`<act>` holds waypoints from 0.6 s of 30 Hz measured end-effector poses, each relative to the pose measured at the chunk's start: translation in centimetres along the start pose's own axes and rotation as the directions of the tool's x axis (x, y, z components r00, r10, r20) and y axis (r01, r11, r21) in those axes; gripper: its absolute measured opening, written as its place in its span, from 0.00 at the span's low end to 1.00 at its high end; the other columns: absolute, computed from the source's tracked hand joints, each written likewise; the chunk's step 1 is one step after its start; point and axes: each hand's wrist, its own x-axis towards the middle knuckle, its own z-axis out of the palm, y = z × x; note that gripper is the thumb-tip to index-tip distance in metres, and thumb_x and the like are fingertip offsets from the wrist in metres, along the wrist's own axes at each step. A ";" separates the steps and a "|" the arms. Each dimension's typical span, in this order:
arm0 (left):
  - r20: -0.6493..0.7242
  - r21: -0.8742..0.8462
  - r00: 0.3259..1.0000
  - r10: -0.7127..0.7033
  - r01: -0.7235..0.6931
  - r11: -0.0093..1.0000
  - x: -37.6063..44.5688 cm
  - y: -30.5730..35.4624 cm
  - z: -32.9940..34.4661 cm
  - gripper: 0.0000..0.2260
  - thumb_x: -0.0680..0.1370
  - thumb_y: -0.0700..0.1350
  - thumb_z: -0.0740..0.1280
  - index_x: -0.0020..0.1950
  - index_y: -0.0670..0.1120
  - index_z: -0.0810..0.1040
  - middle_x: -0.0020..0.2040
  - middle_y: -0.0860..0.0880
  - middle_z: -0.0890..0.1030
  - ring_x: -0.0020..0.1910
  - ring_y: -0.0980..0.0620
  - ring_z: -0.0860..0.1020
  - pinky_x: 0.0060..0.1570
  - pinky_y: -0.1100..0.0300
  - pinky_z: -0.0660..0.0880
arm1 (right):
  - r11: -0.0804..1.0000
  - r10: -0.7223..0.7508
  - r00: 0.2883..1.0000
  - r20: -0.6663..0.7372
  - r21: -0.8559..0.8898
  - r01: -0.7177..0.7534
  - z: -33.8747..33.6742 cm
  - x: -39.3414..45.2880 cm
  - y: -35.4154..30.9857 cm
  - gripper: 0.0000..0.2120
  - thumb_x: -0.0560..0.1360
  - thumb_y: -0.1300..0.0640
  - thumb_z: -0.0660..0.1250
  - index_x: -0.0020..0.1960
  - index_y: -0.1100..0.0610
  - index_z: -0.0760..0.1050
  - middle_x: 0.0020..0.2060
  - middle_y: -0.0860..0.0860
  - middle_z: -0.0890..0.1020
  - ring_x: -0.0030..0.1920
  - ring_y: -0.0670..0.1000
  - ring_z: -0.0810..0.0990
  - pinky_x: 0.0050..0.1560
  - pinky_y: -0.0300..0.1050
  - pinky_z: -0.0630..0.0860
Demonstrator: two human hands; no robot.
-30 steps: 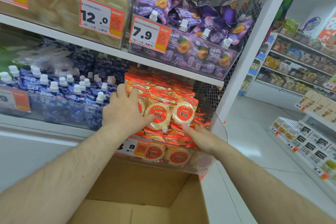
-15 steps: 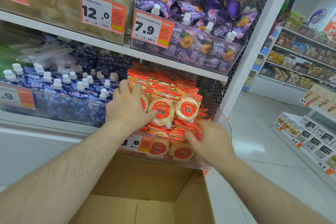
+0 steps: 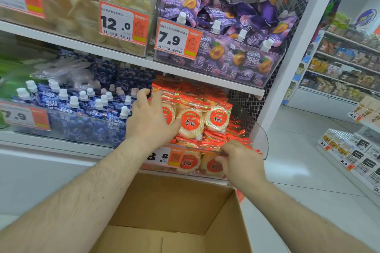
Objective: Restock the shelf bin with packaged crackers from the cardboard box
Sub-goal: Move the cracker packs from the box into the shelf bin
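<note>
Steadying the heaped cracker packs point(image 3: 191, 123), I have my left hand point(image 3: 152, 121) spread flat against the upright front row while my right hand point(image 3: 239, 160) curls its fingers over the clear front lip of the shelf bin point(image 3: 265, 146); the bin looks full and the cardboard box point(image 3: 174, 211) below shows only bare bottom. I judge the restock nearly done, so next comes squaring the row and letting go gently. Packs read 雪饼; the bin's tag shows ".8", neighbouring tags 7.9 and 12.0.
</note>
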 end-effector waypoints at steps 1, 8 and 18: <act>-0.013 0.011 1.000 -0.001 0.001 1.000 0.0 0.0 0.1 0.36 0.71 0.64 0.66 0.73 0.50 0.58 0.73 0.46 0.54 0.70 0.41 0.63 0.59 0.43 0.73 | 1.000 0.023 0.999 0.033 0.008 -0.023 0.1 0.7 0.1 0.09 0.73 0.45 0.69 0.47 0.50 0.78 0.48 0.46 0.80 0.46 0.56 0.82 0.43 0.50 0.77; 0.008 0.134 1.000 -0.013 0.012 0.991 0.0 -0.5 1.0 0.36 0.72 0.62 0.66 0.73 0.48 0.58 0.73 0.45 0.56 0.69 0.42 0.62 0.61 0.43 0.68 | 0.993 0.118 0.989 0.085 0.021 -0.120 0.6 5.4 -0.3 0.10 0.75 0.46 0.68 0.48 0.52 0.77 0.51 0.48 0.79 0.51 0.56 0.80 0.47 0.49 0.75; 0.084 0.202 0.996 -0.009 -0.008 0.979 -0.8 -1.0 2.3 0.35 0.72 0.61 0.65 0.73 0.47 0.57 0.71 0.45 0.59 0.67 0.43 0.63 0.61 0.43 0.69 | 0.991 0.114 0.980 0.163 0.048 -0.123 2.1 5.1 -1.0 0.09 0.76 0.47 0.68 0.50 0.53 0.78 0.51 0.50 0.80 0.50 0.55 0.79 0.49 0.49 0.76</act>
